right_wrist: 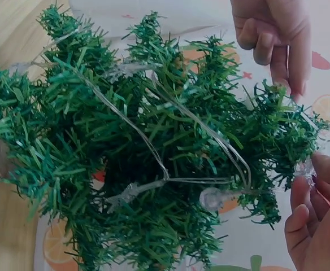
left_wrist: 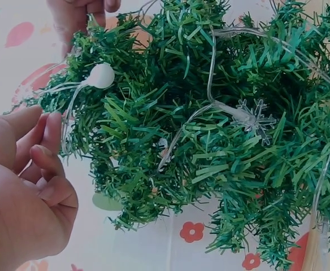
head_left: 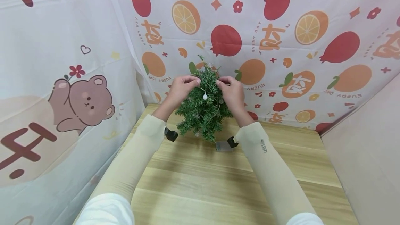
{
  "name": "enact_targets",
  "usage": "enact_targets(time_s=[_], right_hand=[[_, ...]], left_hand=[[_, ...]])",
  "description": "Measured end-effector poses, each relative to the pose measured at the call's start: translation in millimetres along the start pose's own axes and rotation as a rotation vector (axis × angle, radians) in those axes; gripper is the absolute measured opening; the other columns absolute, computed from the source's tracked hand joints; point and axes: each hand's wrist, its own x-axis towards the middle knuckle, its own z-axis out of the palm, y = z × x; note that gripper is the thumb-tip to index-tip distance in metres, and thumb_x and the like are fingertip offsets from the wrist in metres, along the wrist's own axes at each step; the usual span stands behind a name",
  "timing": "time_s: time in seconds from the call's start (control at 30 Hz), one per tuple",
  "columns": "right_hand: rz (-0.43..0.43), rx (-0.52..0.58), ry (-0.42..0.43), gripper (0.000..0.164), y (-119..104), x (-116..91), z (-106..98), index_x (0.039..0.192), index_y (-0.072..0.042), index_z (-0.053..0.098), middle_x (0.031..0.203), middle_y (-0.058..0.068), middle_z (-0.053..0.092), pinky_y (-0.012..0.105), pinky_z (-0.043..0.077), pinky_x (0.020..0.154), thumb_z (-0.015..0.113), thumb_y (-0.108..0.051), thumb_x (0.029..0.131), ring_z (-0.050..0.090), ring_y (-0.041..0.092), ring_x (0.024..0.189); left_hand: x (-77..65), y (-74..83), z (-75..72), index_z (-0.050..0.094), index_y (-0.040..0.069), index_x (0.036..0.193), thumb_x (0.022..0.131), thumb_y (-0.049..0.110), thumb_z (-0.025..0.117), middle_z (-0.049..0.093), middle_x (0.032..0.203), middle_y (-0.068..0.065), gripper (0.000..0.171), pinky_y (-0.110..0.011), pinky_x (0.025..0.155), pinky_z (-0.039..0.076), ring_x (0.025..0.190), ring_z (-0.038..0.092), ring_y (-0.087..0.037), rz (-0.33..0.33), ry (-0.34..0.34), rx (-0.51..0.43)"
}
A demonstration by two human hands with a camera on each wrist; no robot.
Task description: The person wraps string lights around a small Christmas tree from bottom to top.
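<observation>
A small artificial Christmas tree (head_left: 203, 114) stands on the table, wound with a clear-wired string of lights (left_wrist: 212, 68). My left hand (head_left: 182, 88) is at the upper left of the tree, thumb and forefinger pinching the light wire near the top. Close by hangs a white ball light (left_wrist: 101, 75). On the other side, my right hand (head_left: 232, 91) pinches a clear snowflake light (right_wrist: 305, 169) beside the treetop. Another snowflake light (left_wrist: 250, 118) lies against the branches lower down. Foliage hides parts of the wire.
The wooden table (head_left: 200, 183) extends toward me. A fruit-print cloth (head_left: 200, 16) hangs right behind the tree, and a bear-print cloth (head_left: 90, 100) hangs at the left. A small grey translucent piece (head_left: 223, 146) lies at the tree's front right.
</observation>
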Motion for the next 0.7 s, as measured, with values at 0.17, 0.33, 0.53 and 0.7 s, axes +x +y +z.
enact_targets(time_s=[0.17,0.33,0.53,0.7], right_hand=[[0.001,0.024,-0.017,0.034,-0.7,0.0,-3.0,0.126,-0.02,0.069,0.126,-0.001,0.065,0.036,0.052,0.072,0.069,-0.036,0.097,0.067,0.016,0.091],[-0.011,0.043,-0.037,0.041,1.4,-2.5,-5.8,0.134,-0.019,0.063,0.136,0.004,0.057,0.037,0.055,0.077,0.068,-0.038,0.097,0.069,0.019,0.093],[-0.113,0.04,-0.043,0.046,9.6,-14.4,-16.9,0.136,-0.018,0.062,0.135,0.004,0.056,0.042,0.053,0.09,0.06,-0.047,0.1,0.063,0.022,0.11],[-0.215,-0.009,-0.107,0.052,20.3,-31.7,-32.2,0.141,-0.019,0.056,0.142,0.005,0.049,0.044,0.053,0.091,0.053,-0.053,0.101,0.058,0.024,0.115]], left_hand=[[-5.5,-2.4,-3.3,0.071,0.013,0.122,0.099,0.033,0.067,0.065,0.115,-0.006,0.031,-0.053,0.1,0.046,0.113,0.058,-0.028,0.041,0.026,-0.03],[-13.3,-6.4,-6.7,0.068,0.015,0.128,0.1,0.037,0.064,0.063,0.117,-0.008,0.035,-0.043,0.088,0.049,0.099,0.057,-0.023,0.094,0.045,0.023],[-30.1,-7.2,-9.9,0.058,0.019,0.141,0.099,0.054,0.058,0.061,0.124,-0.002,0.055,-0.039,0.08,0.048,0.103,0.057,-0.025,0.141,0.042,0.215],[-53.1,-1.4,-9.1,0.047,0.024,0.151,0.097,0.062,0.056,0.053,0.147,-0.002,0.066,-0.056,0.103,0.042,0.131,0.049,-0.027,0.221,-0.032,0.478]])
